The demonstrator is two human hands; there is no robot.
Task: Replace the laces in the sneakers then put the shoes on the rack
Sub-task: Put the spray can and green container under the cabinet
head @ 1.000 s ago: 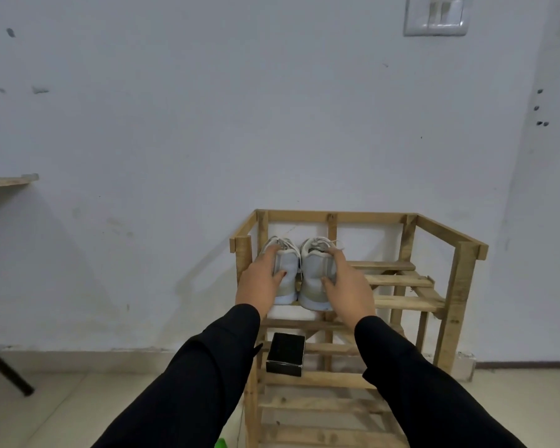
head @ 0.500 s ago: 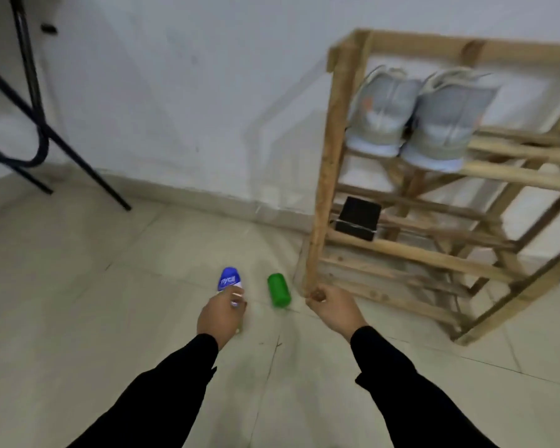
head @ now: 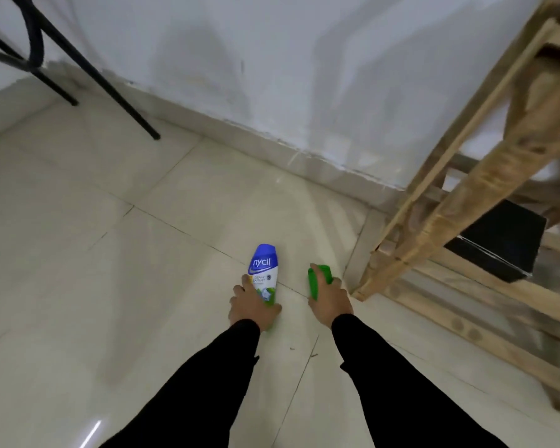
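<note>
Two arms in black sleeves [head: 207,383] reach forward and down toward the pale glossy floor tiles [head: 110,253], running nearly parallel and a little apart, wrists lowest and close to the floor. The left hand [head: 253,305] lies back-up over the lower end of a plastic bottle with a blue top, white body and green base [head: 263,270]. Its fingers curl round the bottle's left side and its thumb round the green base, so it grips the bottle. The blue end, printed "nycil", points away from the person; whether the bottle rests on the tiles or is just clear of them cannot be told. The right hand [head: 330,302] wraps its fingers round a small bright green cylindrical container [head: 317,279], whose far end sticks out past the knuckles. The two hands are near each other but not touching, each clamped on its own object. What either container holds is hidden. Just to the right of the right hand stands the slatted rack of light raw wood [head: 505,147], its front corner post meeting the floor beside the green container and its upper shelves cut off by the frame edge. A flat black box [head: 498,244] sits on one of the rack's lower slatted shelves. A white wall [head: 272,59] runs behind, and thin black metal legs [head: 110,88] slant to the floor at the upper left, well apart from the hands.
</note>
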